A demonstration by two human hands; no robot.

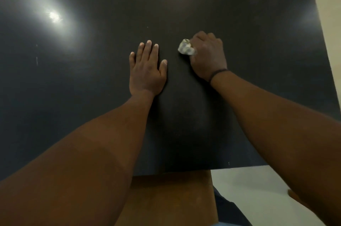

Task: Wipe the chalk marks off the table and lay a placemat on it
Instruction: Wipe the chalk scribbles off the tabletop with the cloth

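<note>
Two bare hands rest on the dark table [239,13], close together near its middle but not touching each other. The left hand [146,71] lies flat, palm down, with its fingers straight and held side by side and the thumb spread a little to the right; it holds nothing and simply presses on the tabletop. The right hand [207,56] is curled into a loose fist around a crumpled white wad [186,47], probably paper or tissue, which sticks out on the thumb side toward the left hand and sits against the table surface. A thin dark band [217,73] circles the right wrist.

Both forearms are bare and stretch forward from the near edge, the left one coming in from the near left and the right one from the near right, so they angle toward each other over the table.

The tabletop is matt black with a bright glare spot [54,16] at the far left. A few faint pale marks [36,60] show on the left part of the surface, well apart from the hands, and a tiny speck lies near the right end of the near edge. Whether these are chalk is hard to tell. Just below the near edge, between the arms, is a brown wooden seat [171,198], with pale floor [249,185] to its right.
</note>
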